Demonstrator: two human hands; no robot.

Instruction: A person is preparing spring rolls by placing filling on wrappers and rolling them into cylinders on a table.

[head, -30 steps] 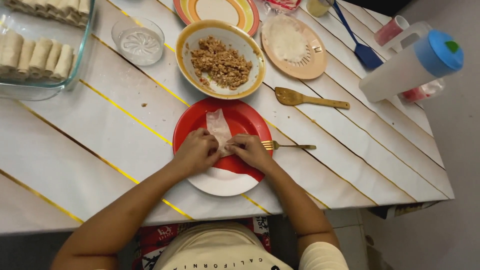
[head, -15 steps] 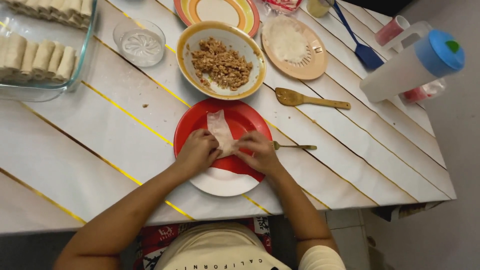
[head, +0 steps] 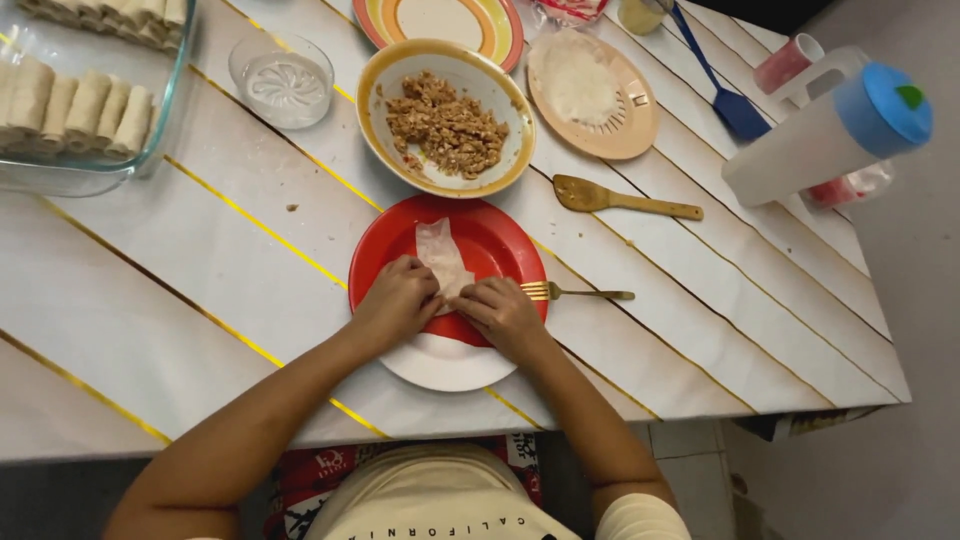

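Both my hands on the red plate (head: pixel 500 240): left hand (head: pixel 395 300) and right hand (head: pixel 503 315) pinch the near end of a thin wrapper (head: pixel 440 255), fingers curled closed on it. Fork (head: pixel 575 293) just right of my right hand, on the rim. Beyond, bowl of minced filling (head: pixel 445 120); wooden spatula (head: pixel 620 198) right.

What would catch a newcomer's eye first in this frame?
Both hands, left hand and right hand, pinch a pale wrapper over the red plate at centre. Just beyond sits a yellow-rimmed bowl of minced filling; finished rolls line a glass dish at far left.
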